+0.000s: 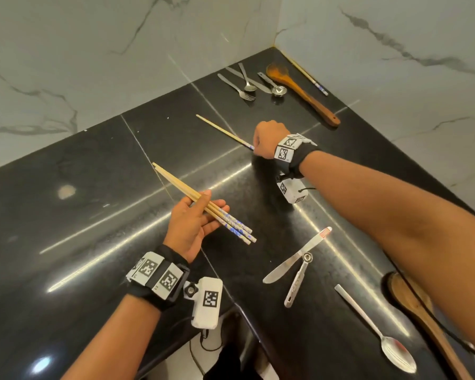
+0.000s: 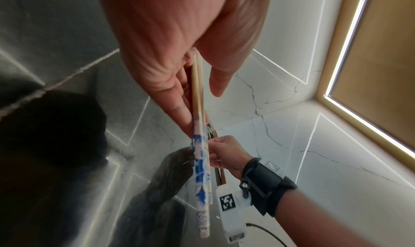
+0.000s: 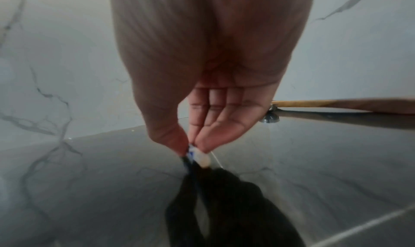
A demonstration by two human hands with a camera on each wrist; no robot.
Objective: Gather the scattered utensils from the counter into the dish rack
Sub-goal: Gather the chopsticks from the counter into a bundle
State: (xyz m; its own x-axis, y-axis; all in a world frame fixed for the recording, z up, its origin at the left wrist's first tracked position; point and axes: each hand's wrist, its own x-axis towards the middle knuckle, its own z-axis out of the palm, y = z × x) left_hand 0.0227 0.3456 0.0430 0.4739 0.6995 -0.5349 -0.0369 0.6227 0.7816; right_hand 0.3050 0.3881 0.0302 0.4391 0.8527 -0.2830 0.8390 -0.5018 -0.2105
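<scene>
Head view: left hand (image 1: 192,223) was palm-up over the middle of the black table (image 1: 80,204), thumb and fingers curled round a bundle of chopsticks (image 1: 203,204), patterned blue-and-white ends pointing toward the near edge. Left wrist view confirmed that grip: thumb (image 2: 221,77) on one side, fingers (image 2: 177,98) on the other, clamped on the sticks. Right hand (image 1: 269,138) was down at the table farther back, knuckles up, pinching the patterned end of a single chopstick (image 1: 222,131) that lay on the surface pointing toward the back-left wall. Right wrist view showed thumb and forefinger tips together on that end (image 3: 197,153); image was soft. Back corner group: fork (image 1: 237,87), spoon (image 1: 246,79), a small metal scoop (image 1: 274,87), wooden spoon (image 1: 302,94) and one more chopstick (image 1: 309,75) along the right wall. Near the front-right edge: butter knife (image 1: 291,260) touching a measuring spoon (image 1: 298,281), a large metal spoon (image 1: 379,333), and another wooden spoon (image 1: 417,308) partly under the right forearm. Dish rack wasn't visible in any view.
</scene>
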